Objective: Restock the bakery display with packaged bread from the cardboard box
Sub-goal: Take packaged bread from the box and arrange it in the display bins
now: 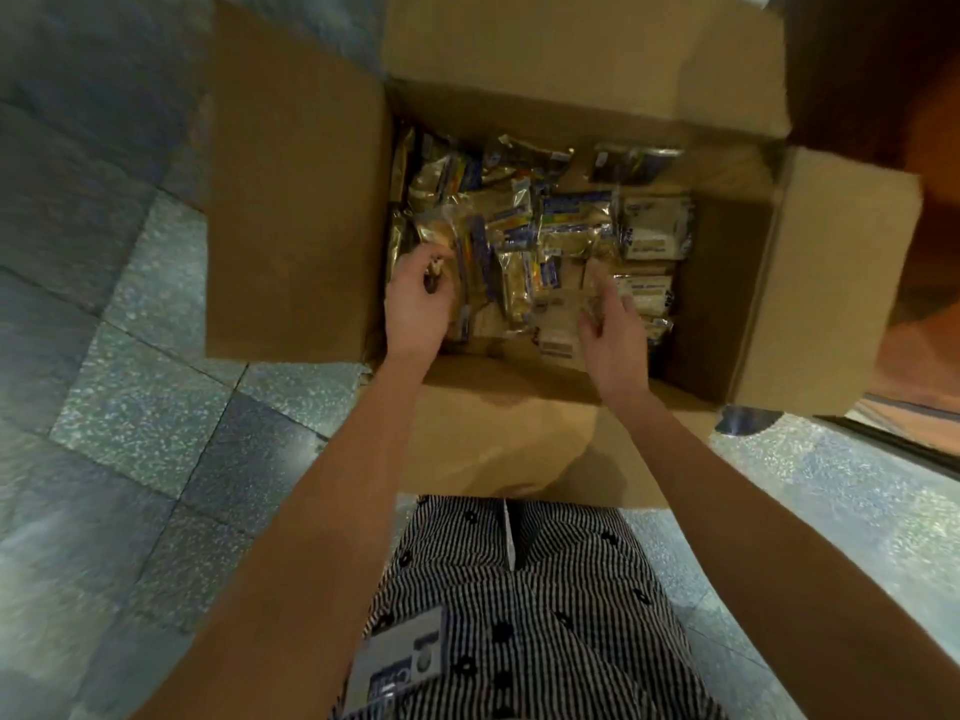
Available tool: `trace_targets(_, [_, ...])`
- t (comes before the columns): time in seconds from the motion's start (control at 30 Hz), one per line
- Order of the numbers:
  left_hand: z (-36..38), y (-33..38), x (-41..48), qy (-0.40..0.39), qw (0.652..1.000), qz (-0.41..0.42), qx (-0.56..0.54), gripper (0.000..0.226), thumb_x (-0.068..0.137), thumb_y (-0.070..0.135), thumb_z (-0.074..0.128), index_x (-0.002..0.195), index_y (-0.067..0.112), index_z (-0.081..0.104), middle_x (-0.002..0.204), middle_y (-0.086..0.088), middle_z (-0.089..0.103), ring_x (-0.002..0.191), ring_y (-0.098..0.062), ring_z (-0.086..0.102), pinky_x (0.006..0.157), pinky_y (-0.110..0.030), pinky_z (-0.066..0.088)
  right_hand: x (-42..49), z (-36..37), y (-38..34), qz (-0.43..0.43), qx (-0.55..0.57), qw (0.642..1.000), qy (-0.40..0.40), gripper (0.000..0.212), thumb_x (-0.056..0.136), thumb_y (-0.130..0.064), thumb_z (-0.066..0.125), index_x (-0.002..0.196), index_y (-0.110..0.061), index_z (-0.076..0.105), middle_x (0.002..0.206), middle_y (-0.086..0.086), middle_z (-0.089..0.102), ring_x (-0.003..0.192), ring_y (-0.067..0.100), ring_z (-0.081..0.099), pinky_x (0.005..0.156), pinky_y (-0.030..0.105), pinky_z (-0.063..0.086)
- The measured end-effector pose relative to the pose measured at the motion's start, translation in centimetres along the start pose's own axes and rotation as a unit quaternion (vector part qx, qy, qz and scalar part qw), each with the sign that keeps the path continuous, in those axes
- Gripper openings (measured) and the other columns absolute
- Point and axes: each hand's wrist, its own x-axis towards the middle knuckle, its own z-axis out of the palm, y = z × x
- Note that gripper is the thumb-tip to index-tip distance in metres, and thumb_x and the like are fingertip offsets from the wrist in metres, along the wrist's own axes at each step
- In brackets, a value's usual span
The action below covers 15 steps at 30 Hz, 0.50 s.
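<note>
A shop is suggested, most likely its sales floor. A large cardboard box (291, 215) is set open at the centre and is filled with many like units of packaged bread (657, 228), wrapped in clear film with blue printed labels, in stock quantity. Speckled stone tiles are laid across the floor (140, 387) from 7 to 11 o'clock. A warm-lit wooden fixture (930, 111) is seen at 2 o'clock. At 6 o'clock a striped garment (545, 615) is worn, with a printed card (405, 652) attached.
</note>
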Motion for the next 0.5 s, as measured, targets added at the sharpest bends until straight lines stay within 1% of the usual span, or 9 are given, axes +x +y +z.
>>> trace_targets(0.03, [-0.9,0.8,-0.6,0.006,1.0,0.007,-0.019,0.033,0.094,0.002,0.055,0.117,0.024,0.063,0.118,0.003,0.06,0.103,-0.012,0.06,0.097,-0.028,0.05,-0.7,-0.7,-1.0,0.015,0.037,0.999,0.025,0.065,0.1,-0.014,0.052,0.153,-0.038,0.022,0.119,0.004,0.05,0.069,0.001,0.048,0.062,0.01,0.046])
trace_targets(0.07, [-1.7,1.6,-1.3,0.013,0.999,0.01,-0.04,0.034,0.093,0.003,0.055,0.117,0.026,0.063,0.119,0.004,0.062,0.108,-0.022,0.061,0.1,-0.04,0.05,-1.3,-1.2,-1.8,0.021,0.069,0.996,0.046,0.066,0.099,-0.014,0.053,0.153,-0.038,0.023,0.123,0.002,0.051,0.07,-0.003,0.046,0.06,0.005,0.043])
trace_targets(0.13, [-3.3,3.0,-2.7,0.026,0.997,0.011,-0.073,0.037,0.093,0.004,0.056,0.12,0.029,0.061,0.118,0.0,0.064,0.108,-0.032,0.061,0.095,-0.05,0.05,-2.3,-2.2,-3.4,0.008,0.114,0.99,0.086,0.068,0.097,-0.014,0.056,0.152,-0.039,0.024,0.124,0.005,0.056,0.076,0.0,0.051,0.066,0.009,0.045])
trace_targets(0.2, [-4.7,4.1,-4.3,0.04,0.995,0.019,-0.094,0.04,0.094,0.003,0.054,0.124,0.029,0.058,0.111,0.001,0.063,0.094,-0.021,0.063,0.087,-0.04,0.054,-3.5,-3.2,-4.9,-0.029,0.162,0.98,0.112,0.063,0.097,-0.013,0.054,0.151,-0.034,0.029,0.119,0.007,0.061,0.083,0.012,0.056,0.074,0.028,0.054])
trace_targets(0.27, [-6.0,4.7,-6.0,0.057,0.992,0.026,-0.107,0.046,0.094,0.0,0.05,0.127,0.031,0.055,0.107,0.006,0.06,0.075,-0.003,0.055,0.072,-0.026,0.05,-4.7,-4.5,-6.4,-0.045,0.204,0.97,0.124,0.054,0.099,-0.013,0.054,0.148,-0.028,0.039,0.119,0.002,0.061,0.093,0.013,0.06,0.081,0.031,0.054])
trace_targets(0.33, [-7.1,4.9,-7.8,0.081,0.99,0.025,-0.115,0.049,0.094,-0.001,0.047,0.128,0.033,0.056,0.111,0.006,0.061,0.072,-0.001,0.053,0.068,-0.022,0.047,-5.8,-6.0,-8.0,-0.034,0.233,0.965,0.119,0.048,0.099,-0.013,0.054,0.144,-0.029,0.046,0.129,-0.005,0.056,0.113,0.009,0.058,0.098,0.032,0.051])
trace_targets(0.4, [-8.0,4.9,-9.6,0.112,0.986,0.022,-0.119,0.048,0.094,0.0,0.046,0.128,0.032,0.059,0.114,0.006,0.059,0.077,-0.004,0.054,0.07,-0.023,0.047,-6.9,-7.3,-9.0,-0.058,0.235,0.963,0.121,0.044,0.098,-0.013,0.055,0.141,-0.025,0.051,0.128,-0.01,0.055,0.108,-0.003,0.055,0.098,0.018,0.045])
trace_targets(0.47, [-8.7,5.1,-11.6,0.145,0.981,0.017,-0.126,0.047,0.093,-0.001,0.047,0.126,0.029,0.063,0.111,0.003,0.057,0.079,-0.009,0.054,0.071,-0.024,0.046,-7.7,-8.4,-9.6,-0.079,0.228,0.963,0.118,0.043,0.098,-0.013,0.056,0.14,-0.022,0.053,0.121,-0.01,0.055,0.092,-0.013,0.053,0.084,0.003,0.04])
trace_targets(0.5, [-9.0,5.3,-12.8,0.163,0.978,0.019,-0.132,0.046,0.093,-0.002,0.048,0.125,0.027,0.064,0.108,0.0,0.057,0.077,-0.011,0.052,0.068,-0.024,0.045,-8.0,-8.7,-9.8,-0.084,0.23,0.964,0.108,0.042,0.098,-0.013,0.055,0.139,-0.023,0.053,0.118,-0.011,0.054,0.087,-0.017,0.053,0.078,0.001,0.04])
